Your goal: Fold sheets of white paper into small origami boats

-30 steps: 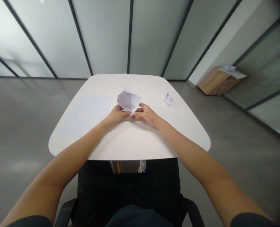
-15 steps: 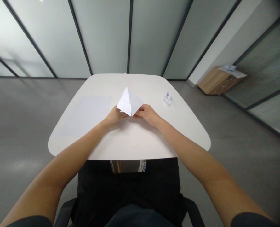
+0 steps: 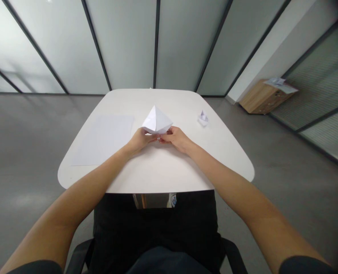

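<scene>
Flanking the folded paper (image 3: 156, 121), your left hand (image 3: 139, 142) and right hand (image 3: 178, 139) have fingers clamped on its near edge — above the worktop (image 3: 157, 175), between a flat sheet (image 3: 103, 140), left, and a smaller folded piece (image 3: 203, 119), right.

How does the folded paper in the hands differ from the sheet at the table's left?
The folded paper rises to a peak; the sheet lies flat.
The left hand and right hand hold the folded paper; the sheet rests on the table, unheld.
The folded paper looks smaller than the sheet.
Both look whitish and unprinted.
</scene>
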`<move>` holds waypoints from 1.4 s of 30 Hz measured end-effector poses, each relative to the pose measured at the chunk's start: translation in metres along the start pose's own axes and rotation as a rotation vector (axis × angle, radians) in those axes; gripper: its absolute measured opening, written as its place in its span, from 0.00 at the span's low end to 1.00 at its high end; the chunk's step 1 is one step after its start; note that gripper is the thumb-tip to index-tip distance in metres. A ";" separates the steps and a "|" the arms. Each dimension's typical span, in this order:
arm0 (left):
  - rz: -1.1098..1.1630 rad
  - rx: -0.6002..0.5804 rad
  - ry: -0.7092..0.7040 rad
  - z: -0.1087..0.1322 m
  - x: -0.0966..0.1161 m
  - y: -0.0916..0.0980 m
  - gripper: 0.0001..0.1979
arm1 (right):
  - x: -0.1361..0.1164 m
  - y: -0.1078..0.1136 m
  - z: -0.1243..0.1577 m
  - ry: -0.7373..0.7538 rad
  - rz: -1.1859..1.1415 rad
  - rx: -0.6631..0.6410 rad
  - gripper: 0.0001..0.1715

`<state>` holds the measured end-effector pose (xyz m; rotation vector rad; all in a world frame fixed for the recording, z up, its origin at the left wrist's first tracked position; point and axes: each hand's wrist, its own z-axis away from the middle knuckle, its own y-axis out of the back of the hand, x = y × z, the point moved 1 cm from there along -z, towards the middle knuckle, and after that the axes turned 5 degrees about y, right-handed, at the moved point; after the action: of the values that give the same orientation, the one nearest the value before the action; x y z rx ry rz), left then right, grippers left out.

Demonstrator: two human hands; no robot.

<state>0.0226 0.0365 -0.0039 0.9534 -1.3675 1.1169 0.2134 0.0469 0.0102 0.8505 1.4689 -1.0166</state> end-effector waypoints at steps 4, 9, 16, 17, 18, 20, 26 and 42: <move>0.020 0.011 0.020 0.000 0.003 -0.001 0.21 | -0.004 -0.003 0.002 -0.005 0.012 0.014 0.19; 0.068 -0.047 0.059 0.000 0.005 -0.001 0.19 | -0.004 -0.003 0.003 -0.013 0.010 0.007 0.19; 0.138 -0.017 0.120 0.002 0.008 0.000 0.19 | -0.002 -0.004 0.002 -0.064 0.070 -0.018 0.23; 0.129 -0.008 0.117 0.001 0.008 0.000 0.18 | -0.003 -0.003 0.002 -0.063 0.073 -0.023 0.25; 0.119 0.001 0.114 0.001 0.008 0.001 0.18 | -0.004 -0.002 0.002 -0.055 0.069 -0.017 0.27; 0.101 0.020 0.113 0.001 0.008 0.001 0.19 | -0.009 0.002 0.002 -0.020 0.031 0.006 0.31; 0.046 0.100 0.113 0.003 0.009 0.001 0.23 | -0.026 0.012 0.006 0.083 -0.097 -0.077 0.41; 0.290 0.011 0.242 0.012 0.022 0.007 0.29 | -0.017 0.016 -0.001 0.063 -0.061 0.170 0.14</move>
<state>0.0107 0.0279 0.0169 0.6140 -1.3263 1.4098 0.2299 0.0542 0.0244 0.9715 1.4837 -1.1829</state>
